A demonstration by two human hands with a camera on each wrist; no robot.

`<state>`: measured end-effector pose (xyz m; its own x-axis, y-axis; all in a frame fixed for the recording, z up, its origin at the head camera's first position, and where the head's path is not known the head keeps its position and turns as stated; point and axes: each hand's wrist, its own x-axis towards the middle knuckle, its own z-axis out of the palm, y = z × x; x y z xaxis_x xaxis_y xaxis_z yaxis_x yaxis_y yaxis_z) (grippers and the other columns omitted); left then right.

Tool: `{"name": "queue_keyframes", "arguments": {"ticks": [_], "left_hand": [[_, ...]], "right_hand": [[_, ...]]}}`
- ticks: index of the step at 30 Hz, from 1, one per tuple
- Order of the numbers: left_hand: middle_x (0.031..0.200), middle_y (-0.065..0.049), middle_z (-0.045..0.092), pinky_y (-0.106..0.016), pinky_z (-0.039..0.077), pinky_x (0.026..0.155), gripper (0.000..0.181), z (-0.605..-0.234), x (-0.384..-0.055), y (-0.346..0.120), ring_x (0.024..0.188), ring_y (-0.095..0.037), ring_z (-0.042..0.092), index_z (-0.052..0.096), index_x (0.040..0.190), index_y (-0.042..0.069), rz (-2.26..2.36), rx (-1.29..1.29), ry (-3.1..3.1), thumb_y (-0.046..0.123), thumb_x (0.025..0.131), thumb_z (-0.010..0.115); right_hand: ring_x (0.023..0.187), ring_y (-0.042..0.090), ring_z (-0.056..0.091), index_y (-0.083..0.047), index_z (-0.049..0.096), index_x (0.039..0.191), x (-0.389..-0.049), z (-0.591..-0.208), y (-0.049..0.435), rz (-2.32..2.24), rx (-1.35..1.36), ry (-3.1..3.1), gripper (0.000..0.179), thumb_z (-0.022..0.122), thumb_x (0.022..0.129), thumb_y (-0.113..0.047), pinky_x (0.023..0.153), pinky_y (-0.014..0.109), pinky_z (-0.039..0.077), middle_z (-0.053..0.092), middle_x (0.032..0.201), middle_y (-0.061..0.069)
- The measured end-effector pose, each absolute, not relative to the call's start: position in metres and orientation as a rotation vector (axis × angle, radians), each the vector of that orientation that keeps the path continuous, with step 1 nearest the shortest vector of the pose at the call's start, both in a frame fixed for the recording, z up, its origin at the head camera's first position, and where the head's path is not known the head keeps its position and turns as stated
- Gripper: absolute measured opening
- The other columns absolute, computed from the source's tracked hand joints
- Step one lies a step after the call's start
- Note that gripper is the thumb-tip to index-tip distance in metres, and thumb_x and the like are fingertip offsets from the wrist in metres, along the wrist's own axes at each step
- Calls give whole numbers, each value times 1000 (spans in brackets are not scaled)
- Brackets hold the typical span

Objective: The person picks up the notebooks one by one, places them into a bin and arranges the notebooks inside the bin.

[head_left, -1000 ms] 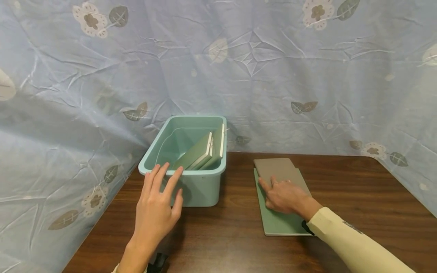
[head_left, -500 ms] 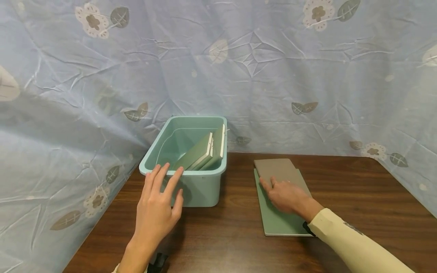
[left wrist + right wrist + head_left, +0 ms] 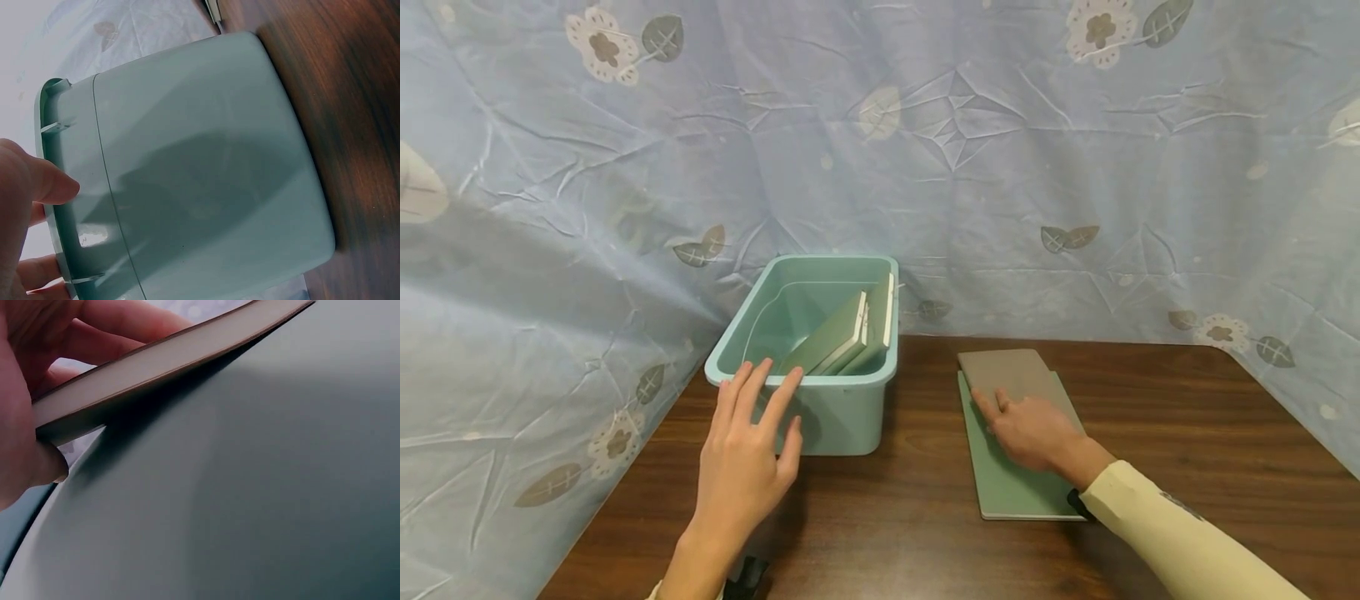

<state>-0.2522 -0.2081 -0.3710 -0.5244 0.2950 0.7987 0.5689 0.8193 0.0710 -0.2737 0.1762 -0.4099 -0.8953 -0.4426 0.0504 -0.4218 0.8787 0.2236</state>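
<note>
Left hand [image 3: 741, 462] flat-fingered against teal plastic bin [image 3: 838, 412] rim; right hand [image 3: 1030, 429], 3 o'clock, pinching grey-brown thin notebook [image 3: 1003, 371] atop green flat notebook [image 3: 1011, 487].

Dark wood-grain table [image 3: 1187, 433], backed by floral blue cloth. Teal bin [image 3: 838, 412] sits on it at back left. Flat green book [image 3: 1011, 487] lies to the right, well apart from the bin. Small black item [image 3: 747, 575] at near edge, probably a wrist strap.

Green notebook [image 3: 1007, 475] – partly (perhaps half) hidden.
</note>
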Motion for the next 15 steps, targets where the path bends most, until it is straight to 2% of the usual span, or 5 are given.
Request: {"name": "queue_keyframes", "arguments": {"ticks": [5, 8, 11, 15], "left_hand": [[141, -23, 51, -61, 32, 115, 60, -371, -252, -208, 136, -44, 43, 54, 142, 17, -416, -635, -2143, 13, 84, 66], [141, -23, 51, -61, 32, 115, 60, -371, -252, -208, 136, -44, 43, 55, 142, 17, -418, -638, -2139, 13, 84, 66], [141, -23, 52, -61, 33, 114, 60, -372, -253, -208, 135, -44, 44, 55, 141, 16, -424, -640, -2124, 12, 83, 67], [141, -23, 52, -62, 33, 114, 61, -372, -254, -208, 134, -44, 44, 56, 141, 16, -431, -637, -2115, 12, 82, 68]], "right_hand": [[78, 38, 71, -5, 36, 152, -275, -408, 176, -265, 650, -2978, 60, 54, 100, -28, 65, 49, 59, 58, 135, 27], [78, 38, 71, -3, 35, 151, -275, -406, 176, -246, 641, -2991, 60, 55, 99, -25, 63, 48, 59, 58, 134, 27], [79, 38, 71, -2, 37, 149, -275, -404, 176, -223, 631, -2998, 57, 55, 98, -18, 67, 48, 59, 60, 133, 25], [89, 41, 70, -2, 43, 141, -275, -400, 176, -167, 633, -2981, 49, 54, 94, -7, 76, 50, 59, 65, 126, 22]]}}
